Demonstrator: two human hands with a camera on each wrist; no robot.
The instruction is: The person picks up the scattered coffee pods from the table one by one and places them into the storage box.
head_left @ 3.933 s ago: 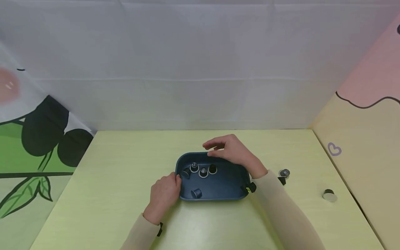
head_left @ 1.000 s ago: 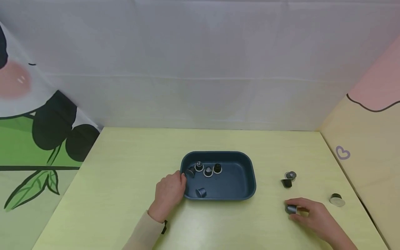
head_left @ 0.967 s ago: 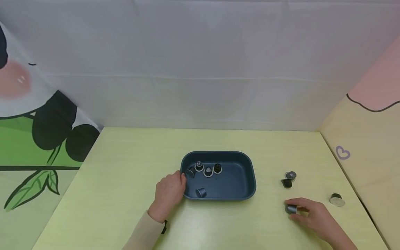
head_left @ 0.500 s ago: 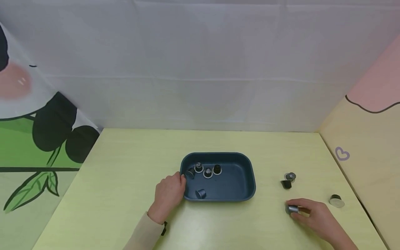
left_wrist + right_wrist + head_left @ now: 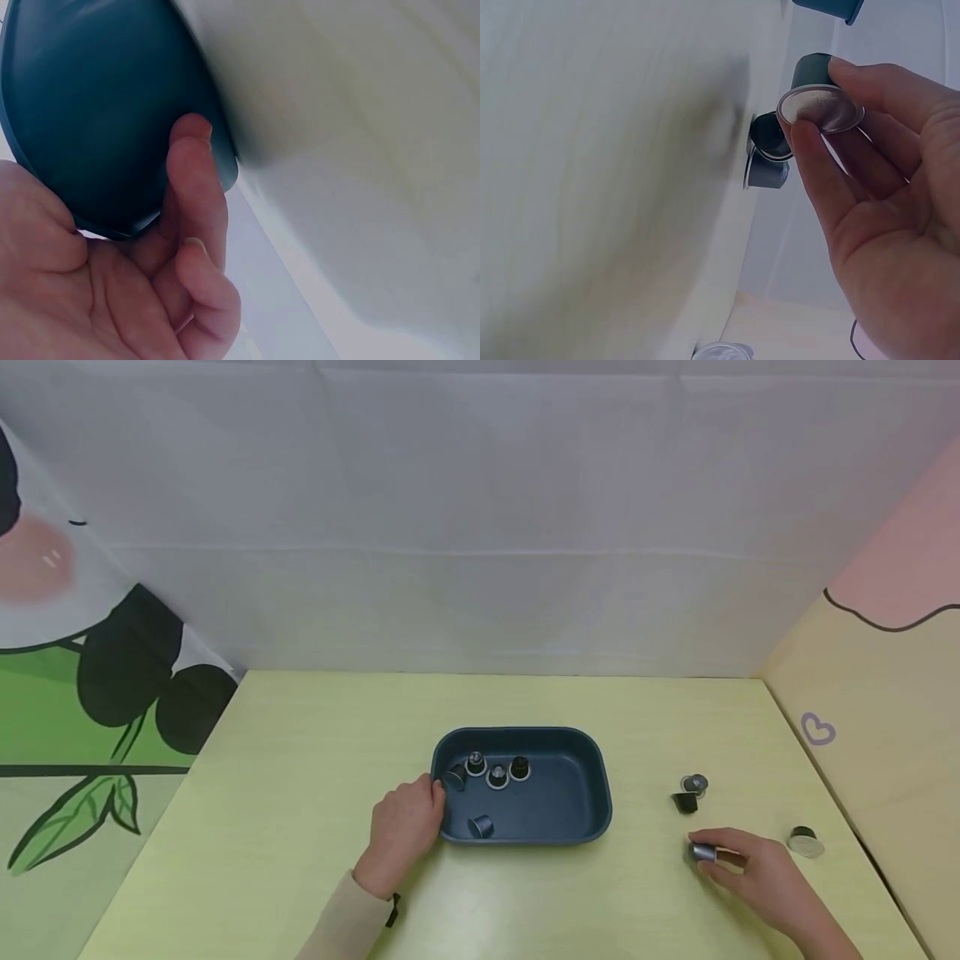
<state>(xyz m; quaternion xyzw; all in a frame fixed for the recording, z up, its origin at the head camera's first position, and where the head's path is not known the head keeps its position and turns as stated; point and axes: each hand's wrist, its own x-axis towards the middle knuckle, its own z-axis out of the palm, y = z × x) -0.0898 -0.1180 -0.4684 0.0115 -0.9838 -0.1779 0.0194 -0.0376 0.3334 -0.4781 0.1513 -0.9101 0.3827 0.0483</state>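
My left hand (image 5: pixel 408 822) grips the left end of a dark blue tray (image 5: pixel 555 797), its fingers against the outer wall in the left wrist view. Inside the tray, several coffee capsules (image 5: pixel 498 777) sit toward the left, some upright and others on their sides. Off to the tray's right, my right hand (image 5: pixel 757 872) pinches a blue-grey coffee capsule (image 5: pixel 702 852) between thumb and fingers. The right wrist view shows that capsule's silvery foil lid (image 5: pixel 819 106) facing the camera, with a fingertip against it.
Beyond the right hand, a black capsule (image 5: pixel 686 802) and a grey capsule (image 5: pixel 696 784) lie close together on the pale yellow table (image 5: pixel 315 735). Another dark capsule (image 5: pixel 805 843) with a pale lid lies farther right. A white cloth wall (image 5: pixel 480 602) borders the back.
The right hand has gone from above the tray to the table's right side and taken hold of a capsule, which has lately moved slightly up. The left hand stays on the tray.
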